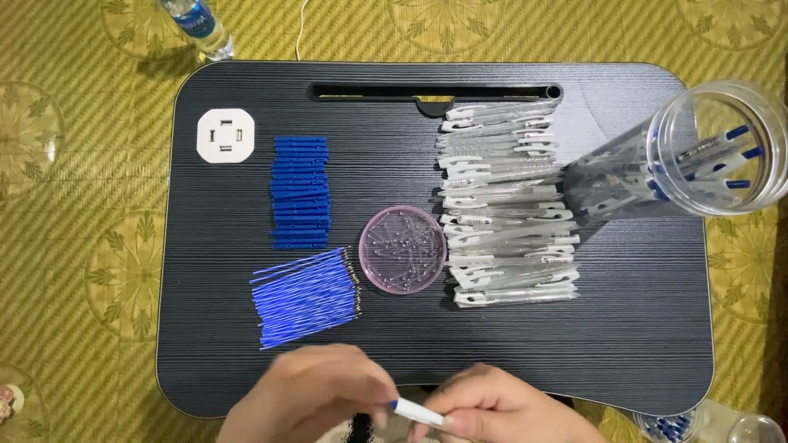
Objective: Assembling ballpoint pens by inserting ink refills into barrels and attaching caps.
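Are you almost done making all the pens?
Only some look done: a few finished pens stand in the clear jar. Both hands, left hand and right hand, hold one pen now. Lots is left: rows of clear barrels, blue caps, blue refills and a dish of small parts.

Far left of the worktop (640, 344): white socket block (226, 135). Beyond it, a plastic bottle (197, 25) on the patterned mat (74, 205).
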